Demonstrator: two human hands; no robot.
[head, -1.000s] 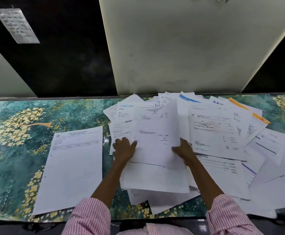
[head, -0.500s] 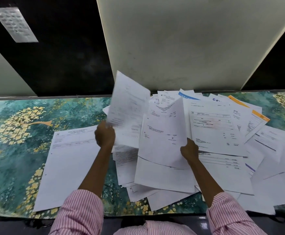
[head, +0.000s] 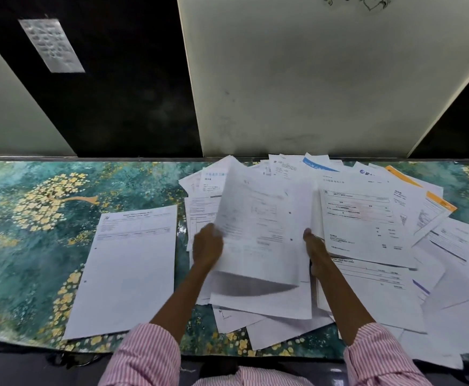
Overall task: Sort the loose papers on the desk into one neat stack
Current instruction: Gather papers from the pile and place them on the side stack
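Currently seen from head view: green bench [head: 32, 246] with yellow blossom pattern, loaded with loose papers. Left hand [head: 207, 246] closed on left edge of a lifted sheet [head: 258, 229], fingers hidden behind the paper, thumb side toward camera. Right hand [head: 315, 253] at the right edge of the same sheet, thumb pressed against it; rest of the fingers not visible, so full grip cannot be confirmed, though the sheet appears pinched there. Lifted sheet printed, slightly blurred, raised off the heap with lower edge curling and casting a shadow on the white pages beneath. Heap of loose papers [head: 367, 246] spread across centre and right of bench, overlapping at mixed angles, reaching the back edge and overhanging the front edge at lower right. Orange-edged sheets [head: 439, 203] near far right of heap; blue-headed sheet [head: 318, 164] at back. Separate single printed sheet [head: 127, 271] lying flat to the left of the heap, apart from it, slightly skewed, near front edge. Pink-and-white striped sleeves [head: 149, 355] on both forearms. Pale wall panel [head: 325, 79] behind bench, dark gaps either side, small printed notice [head: 50, 45] at upper left.
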